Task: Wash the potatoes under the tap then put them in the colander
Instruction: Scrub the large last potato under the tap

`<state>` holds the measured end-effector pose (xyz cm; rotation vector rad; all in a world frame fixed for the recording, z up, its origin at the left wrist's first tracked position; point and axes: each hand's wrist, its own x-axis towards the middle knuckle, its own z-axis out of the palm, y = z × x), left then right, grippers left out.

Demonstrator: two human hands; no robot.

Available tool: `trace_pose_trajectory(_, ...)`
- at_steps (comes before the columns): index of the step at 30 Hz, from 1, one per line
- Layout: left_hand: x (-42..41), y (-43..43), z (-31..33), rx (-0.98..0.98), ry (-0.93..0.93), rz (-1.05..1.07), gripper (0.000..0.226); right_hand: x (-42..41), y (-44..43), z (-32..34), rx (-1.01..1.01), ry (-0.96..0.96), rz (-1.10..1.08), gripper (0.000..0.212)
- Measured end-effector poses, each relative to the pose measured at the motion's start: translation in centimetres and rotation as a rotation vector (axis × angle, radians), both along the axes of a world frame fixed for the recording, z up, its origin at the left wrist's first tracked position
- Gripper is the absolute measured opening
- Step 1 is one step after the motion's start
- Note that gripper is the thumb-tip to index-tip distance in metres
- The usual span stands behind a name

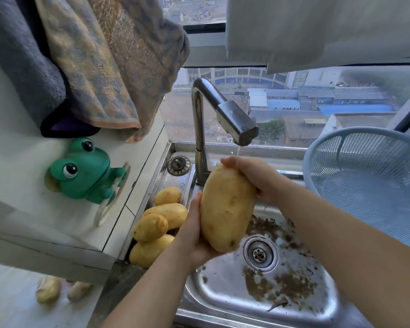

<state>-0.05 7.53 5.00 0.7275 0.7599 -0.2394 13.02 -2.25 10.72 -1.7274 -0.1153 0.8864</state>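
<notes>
1. Holding the potato (227,209) over the sink (223,294), both hands gripped it at once. The left hand (194,235) cupped the lower, nearer end from below. The right hand (253,178) curled over the upper, farther end.
2. The long axis of the potato ran from the near end in the left palm up and away to the far end, which sat directly under the spout of the tap (237,125). A thin stream of water (238,151) fell onto the right hand and the top of the potato.
3. The colander (369,171) stood to the right of the sink, well apart from the potato and beyond the right forearm. No potato was visible in it.
4. The right hand was the nearer hand to the colander. The transfer would probably call for a sideways carry to the right, over the sink edge.
5. The other potatoes (161,221) lay piled on the left ledge of the sink, just beside the left wrist. The left hand was therefore the nearer one for the next pick-up.
6. The wet skin would likely be slippery in a one-handed carry.
</notes>
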Motion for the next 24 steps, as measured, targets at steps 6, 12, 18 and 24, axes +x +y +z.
trace_pose_trajectory(6, 2.8, -1.2, 0.8, 0.662, -0.085, 0.065, 0.078, -0.4, -1.2, -0.7, 0.018, -0.202, -0.257, 0.034)
trace_pose_trajectory(12, 4.1, -3.5, 1.8, 0.898, -0.206, -0.037, 0.081, -0.4, -2.9, 0.4, -0.011, -0.384, -0.379, 0.03)
trace_pose_trajectory(18, 4.4, -3.8, 1.5, 0.6, -0.178, -0.032, 0.082, -0.8, -3.9, 0.5, -0.055, -0.499, -0.366, 0.031)
trace_pose_trajectory(24, 3.8, -4.1, 0.9, 0.9, -0.333, -0.12, 0.105, 0.0, -4.1, 0.8, -0.038, -0.392, -0.397, 0.031)
